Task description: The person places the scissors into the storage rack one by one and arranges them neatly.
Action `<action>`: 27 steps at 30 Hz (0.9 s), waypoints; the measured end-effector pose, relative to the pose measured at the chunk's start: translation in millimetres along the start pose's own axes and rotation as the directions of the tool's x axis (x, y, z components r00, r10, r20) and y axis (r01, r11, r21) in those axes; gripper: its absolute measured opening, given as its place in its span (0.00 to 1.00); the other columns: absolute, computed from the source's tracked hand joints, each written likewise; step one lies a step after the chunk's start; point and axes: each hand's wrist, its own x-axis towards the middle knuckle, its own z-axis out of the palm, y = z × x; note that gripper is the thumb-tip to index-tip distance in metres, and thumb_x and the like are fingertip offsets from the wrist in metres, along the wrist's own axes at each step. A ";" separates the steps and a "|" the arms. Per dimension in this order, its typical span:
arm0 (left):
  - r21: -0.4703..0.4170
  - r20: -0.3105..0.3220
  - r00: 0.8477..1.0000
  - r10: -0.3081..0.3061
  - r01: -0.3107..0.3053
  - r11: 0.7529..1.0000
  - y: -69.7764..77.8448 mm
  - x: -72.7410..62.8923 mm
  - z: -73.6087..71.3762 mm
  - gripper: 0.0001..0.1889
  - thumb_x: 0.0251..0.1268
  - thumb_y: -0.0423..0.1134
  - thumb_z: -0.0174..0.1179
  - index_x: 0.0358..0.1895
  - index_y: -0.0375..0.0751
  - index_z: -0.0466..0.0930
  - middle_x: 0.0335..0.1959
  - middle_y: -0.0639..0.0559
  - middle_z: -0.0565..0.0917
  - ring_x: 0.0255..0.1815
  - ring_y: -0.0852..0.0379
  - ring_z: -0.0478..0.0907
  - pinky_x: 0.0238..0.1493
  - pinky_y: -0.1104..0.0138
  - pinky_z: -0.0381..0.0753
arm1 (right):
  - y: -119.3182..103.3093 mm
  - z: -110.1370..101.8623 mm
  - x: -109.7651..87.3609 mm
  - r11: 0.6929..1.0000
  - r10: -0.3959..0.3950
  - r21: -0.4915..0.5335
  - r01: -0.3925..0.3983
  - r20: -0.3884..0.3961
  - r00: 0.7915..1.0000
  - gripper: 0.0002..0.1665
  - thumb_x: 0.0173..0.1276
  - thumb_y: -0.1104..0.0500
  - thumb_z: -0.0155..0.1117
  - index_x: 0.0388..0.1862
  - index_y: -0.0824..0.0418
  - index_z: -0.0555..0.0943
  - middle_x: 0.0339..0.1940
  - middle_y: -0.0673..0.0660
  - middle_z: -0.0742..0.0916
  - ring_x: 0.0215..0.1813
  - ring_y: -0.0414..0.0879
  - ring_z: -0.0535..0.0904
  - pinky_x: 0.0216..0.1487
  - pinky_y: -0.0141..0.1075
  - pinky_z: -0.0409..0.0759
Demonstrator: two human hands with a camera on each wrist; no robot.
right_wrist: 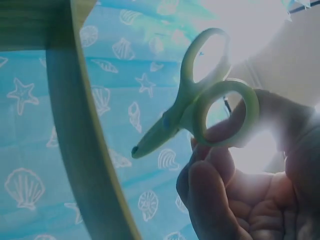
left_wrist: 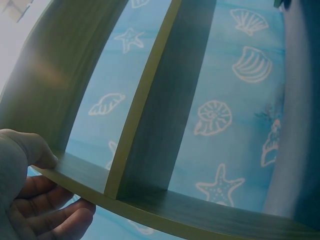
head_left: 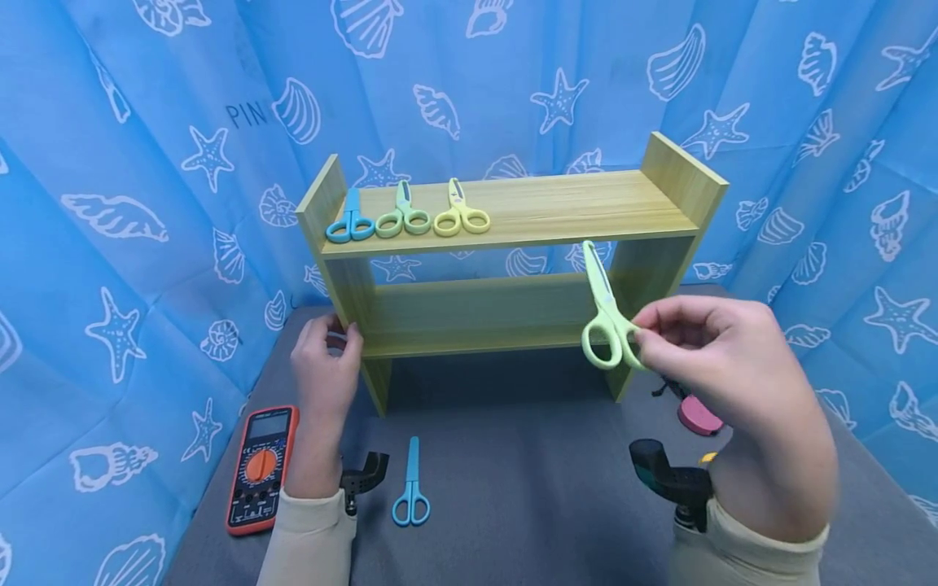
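Note:
My right hand pinches a pair of light green scissors by one handle loop, blades pointing up, in front of the shelf's right part. In the right wrist view the scissors hang beside the shelf's side panel. My left hand grips the left side panel of the wooden shelf, thumb on the inner face and fingers outside, as the left wrist view shows. On the top board lie blue scissors, green scissors and yellow scissors, side by side at the left.
Another pair of blue scissors lies on the grey table before the shelf. An orange multimeter is beside my left forearm. A pink round object sits at the right, partly behind my right arm. A blue shell-patterned curtain hangs behind.

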 end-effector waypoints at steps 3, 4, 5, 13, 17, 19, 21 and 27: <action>0.008 -0.002 1.000 -0.005 0.005 1.000 0.2 0.0 -0.8 0.09 0.70 0.33 0.63 0.47 0.31 0.82 0.41 0.41 0.82 0.36 0.51 0.80 0.33 0.72 0.76 | -12.4 -5.9 18.7 1.000 0.013 -0.024 -0.014 -0.010 1.000 0.12 0.69 0.57 0.71 0.46 0.63 0.88 0.32 0.52 0.89 0.34 0.45 0.82 0.34 0.29 0.79; 0.008 -0.001 1.000 -0.005 0.005 1.000 0.2 -0.1 -1.0 0.09 0.70 0.33 0.63 0.47 0.31 0.81 0.41 0.41 0.82 0.36 0.51 0.80 0.33 0.74 0.76 | -16.8 -7.3 25.4 0.999 0.022 -0.033 -0.022 -0.016 1.000 0.12 0.69 0.56 0.71 0.46 0.63 0.88 0.32 0.52 0.88 0.35 0.45 0.82 0.34 0.30 0.78; 0.006 0.000 1.000 -0.005 0.005 1.000 0.2 -0.3 -1.1 0.09 0.70 0.33 0.63 0.47 0.31 0.81 0.41 0.41 0.82 0.36 0.51 0.80 0.34 0.75 0.75 | -20.9 -8.4 32.6 0.999 0.027 -0.041 -0.028 -0.022 0.999 0.13 0.68 0.55 0.71 0.46 0.63 0.88 0.33 0.52 0.88 0.36 0.45 0.81 0.34 0.30 0.78; -0.005 0.004 1.000 -0.001 0.001 1.000 -0.1 -0.9 -0.7 0.09 0.70 0.33 0.64 0.47 0.31 0.81 0.42 0.41 0.82 0.37 0.50 0.80 0.34 0.78 0.73 | -49.9 -4.3 91.1 0.996 0.054 -0.075 -0.055 -0.021 0.998 0.15 0.67 0.55 0.67 0.47 0.63 0.88 0.33 0.52 0.87 0.36 0.47 0.79 0.32 0.34 0.77; -0.014 0.004 1.000 -0.002 0.002 1.000 -0.4 -0.7 -1.1 0.09 0.70 0.33 0.64 0.48 0.31 0.81 0.42 0.41 0.82 0.37 0.49 0.80 0.35 0.74 0.75 | -60.2 6.0 120.4 0.987 0.060 -0.149 -0.056 0.023 0.998 0.15 0.66 0.55 0.64 0.47 0.61 0.89 0.39 0.55 0.87 0.35 0.47 0.78 0.30 0.36 0.76; -0.015 0.004 1.000 0.000 0.000 1.000 -0.3 -0.7 -1.6 0.09 0.71 0.34 0.63 0.48 0.31 0.81 0.41 0.41 0.82 0.37 0.48 0.80 0.34 0.69 0.78 | -63.1 12.3 133.3 0.981 0.047 -0.191 -0.037 0.046 0.998 0.15 0.65 0.56 0.63 0.45 0.61 0.90 0.41 0.55 0.87 0.34 0.47 0.76 0.29 0.35 0.74; -0.014 0.005 1.000 0.002 -0.002 1.000 -0.2 -0.6 -1.9 0.09 0.71 0.34 0.63 0.48 0.31 0.81 0.41 0.41 0.82 0.37 0.48 0.81 0.34 0.65 0.79 | -64.6 18.5 143.4 0.975 0.041 -0.221 -0.025 0.066 0.997 0.15 0.63 0.57 0.63 0.44 0.60 0.90 0.41 0.55 0.87 0.33 0.47 0.73 0.28 0.36 0.71; -0.001 0.002 1.000 0.010 -0.010 1.000 -0.1 -1.0 -1.1 0.09 0.70 0.34 0.64 0.47 0.31 0.81 0.41 0.41 0.82 0.36 0.51 0.80 0.32 0.69 0.78 | -59.6 33.5 161.5 0.960 0.047 -0.278 -0.013 0.117 0.992 0.12 0.61 0.58 0.61 0.36 0.59 0.90 0.24 0.51 0.84 0.27 0.47 0.70 0.35 0.40 0.70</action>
